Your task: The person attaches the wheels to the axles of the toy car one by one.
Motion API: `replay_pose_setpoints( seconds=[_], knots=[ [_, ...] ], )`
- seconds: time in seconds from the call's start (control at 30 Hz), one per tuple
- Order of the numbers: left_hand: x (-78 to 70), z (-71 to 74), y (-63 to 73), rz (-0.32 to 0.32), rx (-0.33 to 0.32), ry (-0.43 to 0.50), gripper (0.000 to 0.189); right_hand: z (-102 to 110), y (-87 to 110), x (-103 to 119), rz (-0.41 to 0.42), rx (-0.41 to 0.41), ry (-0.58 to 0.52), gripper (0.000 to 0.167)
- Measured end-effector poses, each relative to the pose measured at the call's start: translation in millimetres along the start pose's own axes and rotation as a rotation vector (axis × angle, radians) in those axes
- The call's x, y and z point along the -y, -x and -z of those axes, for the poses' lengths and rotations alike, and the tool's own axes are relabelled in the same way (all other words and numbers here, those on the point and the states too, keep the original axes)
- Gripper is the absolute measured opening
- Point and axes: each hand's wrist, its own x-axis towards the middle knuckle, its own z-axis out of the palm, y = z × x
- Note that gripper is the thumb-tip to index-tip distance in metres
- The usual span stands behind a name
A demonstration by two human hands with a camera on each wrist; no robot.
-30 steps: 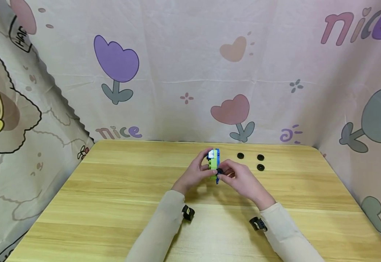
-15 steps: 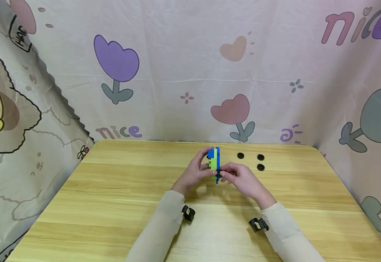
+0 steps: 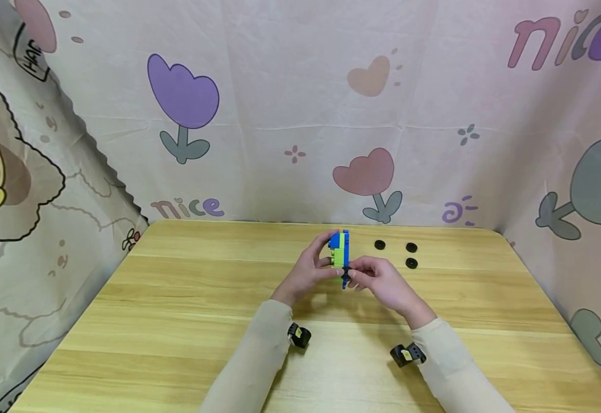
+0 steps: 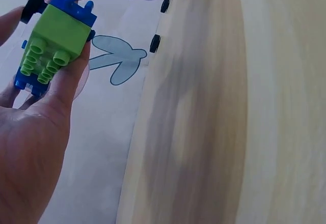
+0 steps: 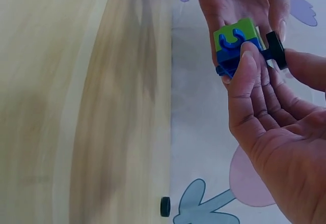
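Observation:
A small toy car (image 3: 339, 255) of green and blue building blocks is held up over the table. My left hand (image 3: 307, 269) grips it from the left, its thumb by a black wheel (image 5: 276, 50). That wheel sits on a blue axle stub at the car's side. With thumb and curled fingers, my right hand (image 3: 385, 284) holds the wheel and the blue base; in the right wrist view the thumb lies against the wheel's outer face. Green studs and a blue hook end show in the left wrist view. The car's far side is hidden.
Three loose black wheels lie on the wooden table (image 3: 202, 321) at the back right: one wheel (image 3: 380, 245) nearest the hands, another wheel (image 3: 411, 248) and a third wheel (image 3: 411, 263) farther right. A printed curtain (image 3: 269, 115) hangs behind the table.
The car has tilted slightly and shifted a little right. My right fingers have drawn back to the wheel's right side, so more of the wheel shows. The loose wheels lie as before.

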Motion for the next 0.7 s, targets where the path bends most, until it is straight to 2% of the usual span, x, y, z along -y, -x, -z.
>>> replay_pose_setpoints(
  seconds=[0.43, 0.7],
  knots=[
    [-1.3, -2.4, 0.2, -0.018, 0.01, 0.0, 0.085, 0.1, -1.0, 0.7, -0.028, 0.009, -0.077, 0.02],
    [1.2, -2.8, 0.3, 0.0, -0.003, 0.034, 0.083, -0.9, -0.9, -2.4, -0.032, 0.003, -0.11, 0.021]
  ],
)
